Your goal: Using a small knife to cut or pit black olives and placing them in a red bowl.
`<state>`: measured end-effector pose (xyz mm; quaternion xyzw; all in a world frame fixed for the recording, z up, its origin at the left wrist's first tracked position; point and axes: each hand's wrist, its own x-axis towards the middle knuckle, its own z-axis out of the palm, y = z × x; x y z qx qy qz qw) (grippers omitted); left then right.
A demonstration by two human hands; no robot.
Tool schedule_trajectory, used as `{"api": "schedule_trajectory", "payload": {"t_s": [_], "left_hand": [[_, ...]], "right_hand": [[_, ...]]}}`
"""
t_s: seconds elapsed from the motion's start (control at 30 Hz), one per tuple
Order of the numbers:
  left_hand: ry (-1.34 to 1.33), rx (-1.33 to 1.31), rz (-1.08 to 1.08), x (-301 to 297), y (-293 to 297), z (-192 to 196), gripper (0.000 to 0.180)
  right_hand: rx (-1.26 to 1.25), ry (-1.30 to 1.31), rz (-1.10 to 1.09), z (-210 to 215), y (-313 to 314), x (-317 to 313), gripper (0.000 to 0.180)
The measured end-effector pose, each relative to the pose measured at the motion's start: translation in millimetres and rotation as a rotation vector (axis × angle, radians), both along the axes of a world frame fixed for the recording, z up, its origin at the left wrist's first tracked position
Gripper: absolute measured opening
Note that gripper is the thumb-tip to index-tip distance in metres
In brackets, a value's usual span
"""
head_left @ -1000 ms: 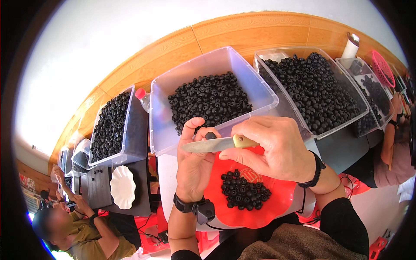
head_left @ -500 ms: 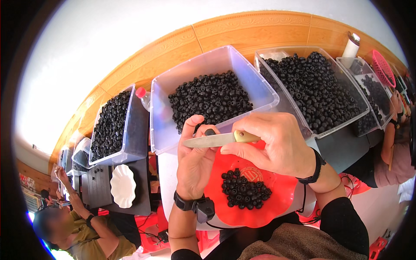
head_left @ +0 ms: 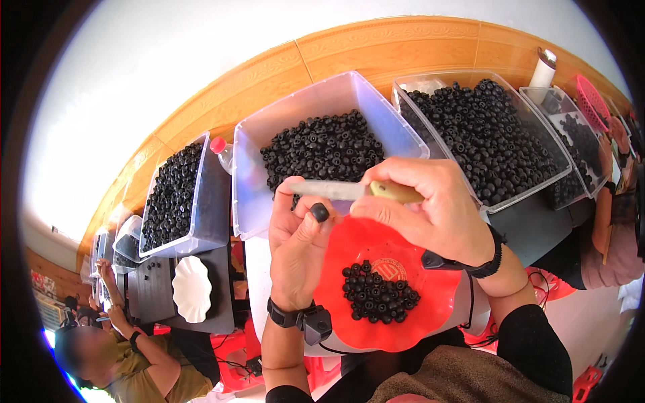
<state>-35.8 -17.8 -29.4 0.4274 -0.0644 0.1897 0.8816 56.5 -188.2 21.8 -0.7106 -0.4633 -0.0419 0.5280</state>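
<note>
My left hand pinches a small black rubber-like piece between thumb and fingers. In my right hand is a knife with a pale greenish-yellow handle. Its blade points left, just above the black piece and apart from it, with the tip by my left index finger. Below both hands, a red scalloped plate holds a heap of small black ring-like pieces. Behind my hands, a clear plastic bin contains many more of them.
Another clear bin of black pieces stands to the right, and a further bin to the left. A white scalloped dish lies on a dark table. A red-capped bottle stands between bins. A person works at left; another person's arm shows at right.
The knife and my right hand have moved up, and the blade has come away from the black piece. My left fingers have shifted, showing more of that piece.
</note>
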Motion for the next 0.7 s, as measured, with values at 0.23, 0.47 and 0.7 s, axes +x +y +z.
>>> {"api": "schedule_trajectory", "payload": {"t_s": [0.23,0.47,0.7], "left_hand": [[0.039,-0.012,-0.146,-2,-4,-8,0.057],[0.094,0.054,-0.183,-2,-18,2,0.079],[0.071,0.139,-0.072,-2,-23,3,0.068]], "right_hand": [[-0.039,0.167,0.228,-5,7,-5,0.02],[0.151,0.699,0.688,-16,11,8,0.014],[0.238,0.745,0.601,-18,4,7,0.021]]}}
